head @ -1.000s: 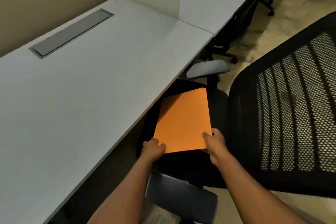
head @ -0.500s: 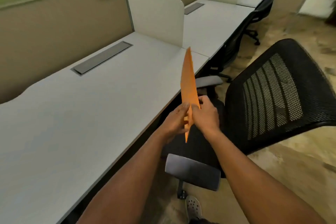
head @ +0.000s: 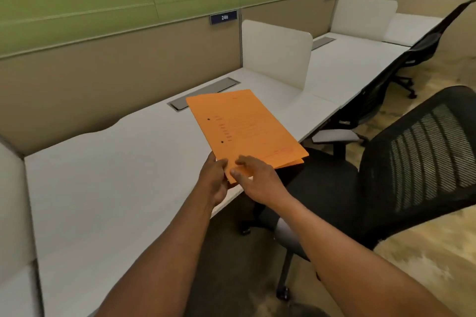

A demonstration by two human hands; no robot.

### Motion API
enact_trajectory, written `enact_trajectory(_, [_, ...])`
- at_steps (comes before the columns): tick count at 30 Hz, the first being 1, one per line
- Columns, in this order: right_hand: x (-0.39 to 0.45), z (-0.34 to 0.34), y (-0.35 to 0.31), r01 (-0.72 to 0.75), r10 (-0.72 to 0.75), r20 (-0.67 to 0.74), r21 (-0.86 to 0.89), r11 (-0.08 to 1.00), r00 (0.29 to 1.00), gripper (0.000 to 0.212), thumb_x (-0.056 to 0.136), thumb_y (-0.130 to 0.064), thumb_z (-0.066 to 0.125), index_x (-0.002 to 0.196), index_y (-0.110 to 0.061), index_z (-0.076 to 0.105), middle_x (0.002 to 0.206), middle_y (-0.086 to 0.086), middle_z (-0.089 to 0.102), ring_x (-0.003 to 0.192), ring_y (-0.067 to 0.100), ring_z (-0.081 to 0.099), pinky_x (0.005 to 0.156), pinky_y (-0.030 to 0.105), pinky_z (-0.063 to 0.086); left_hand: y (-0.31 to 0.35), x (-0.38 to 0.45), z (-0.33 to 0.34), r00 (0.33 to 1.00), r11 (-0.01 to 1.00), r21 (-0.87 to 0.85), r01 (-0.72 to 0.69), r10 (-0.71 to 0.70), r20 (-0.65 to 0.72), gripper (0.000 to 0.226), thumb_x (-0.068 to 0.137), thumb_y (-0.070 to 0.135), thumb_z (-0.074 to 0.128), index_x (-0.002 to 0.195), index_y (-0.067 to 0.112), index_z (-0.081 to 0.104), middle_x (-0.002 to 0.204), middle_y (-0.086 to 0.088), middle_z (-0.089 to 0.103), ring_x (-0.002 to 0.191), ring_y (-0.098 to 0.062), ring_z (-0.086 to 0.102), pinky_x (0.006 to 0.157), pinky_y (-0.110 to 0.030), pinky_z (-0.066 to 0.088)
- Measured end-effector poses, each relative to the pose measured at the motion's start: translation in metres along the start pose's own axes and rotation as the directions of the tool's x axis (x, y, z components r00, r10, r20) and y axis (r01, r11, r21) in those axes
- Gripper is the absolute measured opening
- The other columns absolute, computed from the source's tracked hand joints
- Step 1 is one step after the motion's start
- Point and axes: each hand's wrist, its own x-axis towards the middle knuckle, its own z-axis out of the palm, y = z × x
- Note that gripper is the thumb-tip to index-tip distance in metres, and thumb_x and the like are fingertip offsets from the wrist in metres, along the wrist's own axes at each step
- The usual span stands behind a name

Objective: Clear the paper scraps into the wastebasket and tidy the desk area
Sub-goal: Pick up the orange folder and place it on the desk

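Note:
An orange paper folder (head: pixel 244 126) with two punched holes and faint print is held flat, slightly tilted, over the front edge of the white desk (head: pixel 116 175). My left hand (head: pixel 215 180) grips its near corner from the left and below. My right hand (head: pixel 253 176) pinches the same near edge, thumb on top and fingers spread. No paper scraps or wastebasket are in view.
A black mesh office chair (head: pixel 401 162) stands right of my arms, its seat under the folder's right part. A white divider panel (head: pixel 277 53) and a grey cable hatch (head: pixel 206 92) sit at the desk's back. More desks and chairs (head: pixel 422 49) extend to the right.
The folder went from lying on the chair seat, to being held edge-on upright, to being held flat over the desk edge. My view has risen toward the partition wall.

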Motion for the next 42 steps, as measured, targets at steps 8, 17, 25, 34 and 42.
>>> enact_trajectory(8, [0.061, -0.008, 0.015, -0.157, 0.127, -0.191, -0.153, 0.976, 0.973, 0.064, 0.094, -0.044, 0.053, 0.149, -0.022, 0.028, 0.159, 0.005, 0.021, 0.142, 0.026, 0.025, 0.114, 0.050, 0.022, 0.017, -0.001, -0.075, 0.989, 0.994, -0.094, -0.064, 0.051, -0.136, 0.035, 0.106, 0.017, 0.035, 0.130, 0.037, 0.052, 0.113, -0.003, 0.071, 0.102, -0.032, 0.068, 0.077, -0.047, 0.058])
enact_trajectory(17, [0.175, 0.004, 0.019, -0.240, 0.259, -0.025, 0.296, 0.925, 0.966, 0.036, 0.090, -0.023, 0.054, 0.126, -0.019, 0.056, 0.116, 0.005, 0.062, 0.100, 0.028, 0.062, 0.091, 0.047, 0.053, 0.054, 0.049, -0.122, 0.963, 0.989, -0.098, -0.113, 0.085, -0.257, 0.037, 0.106, 0.016, 0.037, 0.131, 0.039, 0.052, 0.118, 0.000, 0.070, 0.106, -0.031, 0.067, 0.070, -0.044, 0.057])
enact_trajectory(25, [0.291, 0.063, 0.039, -0.206, 0.191, 0.080, 0.281, 0.937, 0.978, 0.040, 0.090, -0.004, 0.047, 0.125, -0.019, 0.060, 0.115, -0.002, 0.064, 0.100, 0.021, 0.061, 0.082, 0.033, 0.047, 0.075, 0.148, -0.159, 0.889, 0.997, -0.071, -0.025, -0.010, -0.458, 0.038, 0.105, 0.013, 0.038, 0.129, 0.041, 0.049, 0.117, 0.000, 0.067, 0.102, -0.031, 0.066, 0.059, -0.039, 0.057])
enact_trajectory(34, [0.393, 0.132, 0.059, -0.163, 0.124, 0.267, 0.129, 0.978, 0.956, 0.043, 0.093, -0.001, 0.047, 0.132, -0.017, 0.056, 0.125, 0.002, 0.063, 0.092, 0.019, 0.061, 0.081, 0.030, 0.046, 0.090, 0.245, -0.207, 0.764, 0.995, -0.068, 0.070, -0.097, -0.638, 0.047, 0.103, 0.009, 0.043, 0.143, 0.035, 0.042, 0.114, -0.003, 0.067, 0.098, -0.028, 0.066, 0.065, -0.042, 0.059])
enact_trajectory(42, [0.438, 0.198, 0.080, -0.196, 0.165, 0.387, 0.042, 0.980, 0.907, 0.044, 0.095, -0.008, 0.049, 0.137, -0.022, 0.050, 0.114, 0.004, 0.066, 0.078, 0.008, 0.057, 0.062, 0.018, 0.040, 0.093, 0.307, -0.252, 0.666, 0.987, -0.071, 0.142, -0.148, -0.731, 0.043, 0.104, 0.012, 0.043, 0.140, 0.033, 0.045, 0.113, -0.005, 0.064, 0.095, -0.027, 0.064, 0.067, -0.040, 0.055])
